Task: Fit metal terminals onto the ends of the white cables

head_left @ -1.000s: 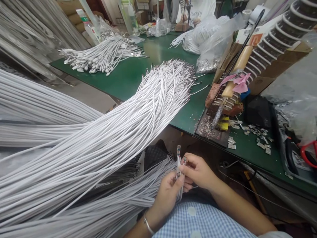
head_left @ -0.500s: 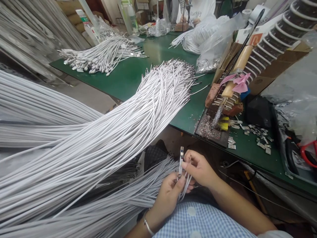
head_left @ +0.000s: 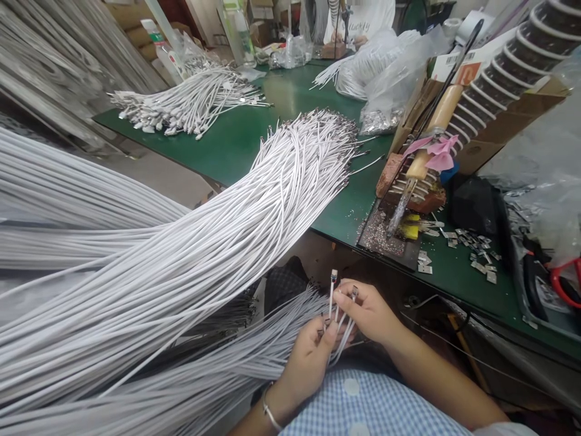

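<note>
Just above my lap, my left hand is closed around a few white cables, thumb pressed on them. My right hand pinches the same cables a little higher, its thumb and fingers together. One cable stands upright with a small metal connector at its tip. Another metal tip pokes out against the fingers of my right hand. A thick bundle of white cables lies beyond, its dark ends on the green table. A second, lower bundle runs behind my left hand.
A wooden-handled soldering iron leans in a coiled stand over a dirty tray. Small metal connector shells lie scattered beside it. Red-handled pliers sit in a bin at right. More cables and a plastic bag are farther back.
The upright connector has turned a little, and a second metal tip now shows by my right fingers. Both hands stay in nearly the same place.
</note>
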### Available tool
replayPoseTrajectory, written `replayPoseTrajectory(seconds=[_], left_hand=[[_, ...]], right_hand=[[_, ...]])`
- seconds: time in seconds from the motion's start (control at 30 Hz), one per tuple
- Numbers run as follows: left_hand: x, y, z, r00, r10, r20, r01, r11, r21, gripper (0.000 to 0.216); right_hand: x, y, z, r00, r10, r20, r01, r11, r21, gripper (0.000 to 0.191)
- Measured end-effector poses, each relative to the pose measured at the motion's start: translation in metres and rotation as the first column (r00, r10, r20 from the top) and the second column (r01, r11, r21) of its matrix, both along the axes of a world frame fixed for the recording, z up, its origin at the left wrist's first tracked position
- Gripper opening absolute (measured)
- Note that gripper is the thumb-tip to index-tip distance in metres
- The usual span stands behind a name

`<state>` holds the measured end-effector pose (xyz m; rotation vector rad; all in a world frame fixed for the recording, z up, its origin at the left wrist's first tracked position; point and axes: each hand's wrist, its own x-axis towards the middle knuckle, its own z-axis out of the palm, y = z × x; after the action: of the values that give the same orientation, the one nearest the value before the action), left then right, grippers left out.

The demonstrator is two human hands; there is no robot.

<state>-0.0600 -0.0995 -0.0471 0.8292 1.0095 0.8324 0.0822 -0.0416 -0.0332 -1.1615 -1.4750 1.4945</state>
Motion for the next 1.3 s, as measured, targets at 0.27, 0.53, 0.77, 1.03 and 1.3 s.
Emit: replayPoseTrajectory(seconds=[0.27, 0.53, 0.77, 1.03, 1.3], left_hand=[[-0.002, 0.001, 0.0, 1.0, -0.014, -0.017, 0.015, 1.0, 0.005, 0.029], [-0.006, 0.005, -0.009, 0.961, 0.275, -0.041, -0.275, 0.962, 0.005, 0.03], [-0.002, 0.007, -0.007, 0.978, 0.209, 0.015, -0.207, 0.974, -0.088, 0.022], [0.003, 0.004, -0.005, 0.98, 0.13, 0.149, -0.109, 0.984, -0.142, 0.022], [-0.003, 0.007, -0.004, 0.997, 0.073, -0.01, -0.073, 0.994, -0.082, 0.024]], right_hand=[[0.0, 0.0, 0.002, 1.0, -0.021, -0.015, 0.021, 1.0, -0.016, 0.033], [0.009, 0.002, 0.001, 0.996, -0.033, 0.085, 0.018, 0.986, 0.166, 0.021], [0.014, -0.001, 0.0, 0.986, -0.002, 0.164, -0.032, 0.978, 0.204, 0.029], [0.004, 0.0, 0.002, 0.963, 0.17, 0.207, -0.218, 0.947, 0.235, 0.009], [0.009, 0.002, -0.002, 0.995, 0.077, 0.07, -0.079, 0.997, 0.024, 0.022]])
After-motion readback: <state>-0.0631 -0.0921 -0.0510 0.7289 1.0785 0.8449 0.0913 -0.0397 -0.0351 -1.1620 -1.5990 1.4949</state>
